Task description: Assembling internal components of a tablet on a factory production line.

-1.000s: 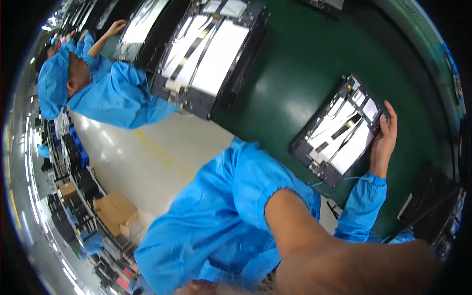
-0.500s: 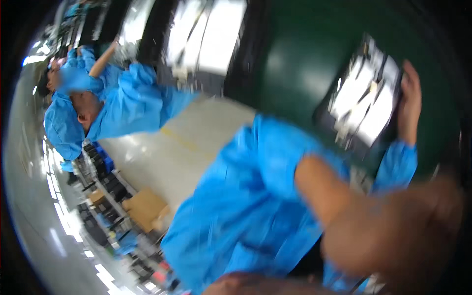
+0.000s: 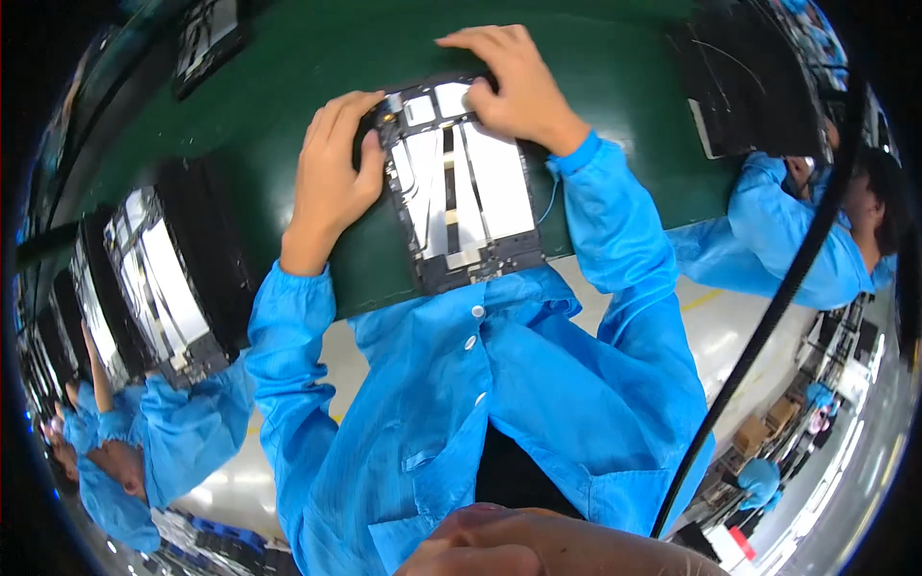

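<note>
An opened tablet (image 3: 490, 182) lies on the green table at the front edge, close to my body. Its inside shows: white battery packs, dark ribbon strips and a circuit board along the near end. My left hand (image 3: 336, 168) grips its far left corner, fingertips on the corner and thumb by the left edge. Over the far right part is my right hand (image 3: 523, 91), its thumb touching the tablet near the top and its fingers stretched out past the far edge. A thin blue wire (image 3: 550, 197) shows beside the tablet's right edge, near my right sleeve.
More opened tablets, one of them (image 3: 163, 278), stand on black pads at left, beside co-workers in blue. Another tablet (image 3: 206, 38) lies far left. A black pad (image 3: 744, 77) is at right by a co-worker (image 3: 807, 221). A dark cable (image 3: 768, 317) crosses the view's right side.
The view has swung round and steadied, so the tablet shows centrally instead of at the right. Before, a hand lay along its right edge; now both hands are at its far end.
</note>
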### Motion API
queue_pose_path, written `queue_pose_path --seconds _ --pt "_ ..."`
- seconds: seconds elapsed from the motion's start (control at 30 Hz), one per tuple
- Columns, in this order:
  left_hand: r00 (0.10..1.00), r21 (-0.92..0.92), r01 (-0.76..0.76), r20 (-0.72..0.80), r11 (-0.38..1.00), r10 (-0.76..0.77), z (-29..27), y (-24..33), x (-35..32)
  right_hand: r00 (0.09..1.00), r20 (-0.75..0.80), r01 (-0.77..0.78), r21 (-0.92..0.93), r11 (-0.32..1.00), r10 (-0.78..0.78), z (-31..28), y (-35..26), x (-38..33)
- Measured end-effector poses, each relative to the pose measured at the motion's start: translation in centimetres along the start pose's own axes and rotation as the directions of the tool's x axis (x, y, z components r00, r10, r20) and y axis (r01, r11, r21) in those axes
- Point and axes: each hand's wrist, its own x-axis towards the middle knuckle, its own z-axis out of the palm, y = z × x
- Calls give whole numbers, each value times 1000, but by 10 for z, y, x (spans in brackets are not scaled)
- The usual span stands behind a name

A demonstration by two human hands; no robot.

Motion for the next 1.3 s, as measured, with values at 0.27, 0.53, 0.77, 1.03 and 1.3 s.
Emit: queue_pose_path --seconds 0.27,0.53,0.77,1.03,1.3 --pt "989 -252 95 136 963 -62 1 -14 5 984 38 175 11 984 -176 28 1 4" --pt "966 -235 76 257 969 -13 -15 -10 -5 998 62 -24 306 952 5 27 -9 -1" --pt "939 -151 13 343 988 40 -17 -9 -5 996 19 90 69 994 -92 15 -20 4" --pt "931 -138 49 366 989 5 -17 -8 -6 1000 11 28 93 995 -29 22 -21 0" --pt "939 -52 32 343 998 -12 -12 -10 -10 998 -57 24 88 996 -19 27 -22 -2"
